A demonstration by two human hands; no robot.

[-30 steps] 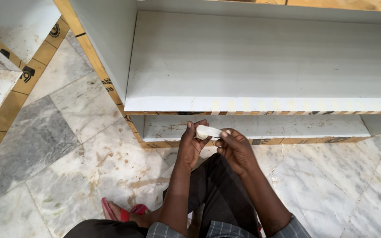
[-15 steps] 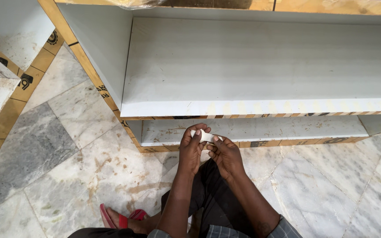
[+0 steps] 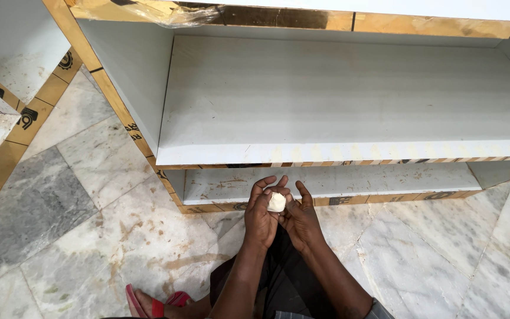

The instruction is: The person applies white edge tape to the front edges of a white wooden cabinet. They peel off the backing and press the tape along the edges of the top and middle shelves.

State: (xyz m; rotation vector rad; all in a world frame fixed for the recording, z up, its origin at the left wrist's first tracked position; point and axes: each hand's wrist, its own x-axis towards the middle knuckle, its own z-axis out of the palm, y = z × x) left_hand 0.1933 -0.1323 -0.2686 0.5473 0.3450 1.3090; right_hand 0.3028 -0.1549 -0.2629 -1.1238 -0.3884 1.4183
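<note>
Before a bare white laminate shelf unit (image 3: pixel 337 100), your left hand (image 3: pixel 262 215) and right hand (image 3: pixel 301 220) pinch a small white putty-like lump (image 3: pixel 276 202), nothing yet applied.

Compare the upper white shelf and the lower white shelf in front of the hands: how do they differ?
The upper shelf is deep, fully visible and nearly clean; the lower shelf shows only a narrow strip and carries brownish smears. The upper shelf sits high above the marble floor; the lower shelf lies close to it. Both are white with striped brown front edges.
</note>
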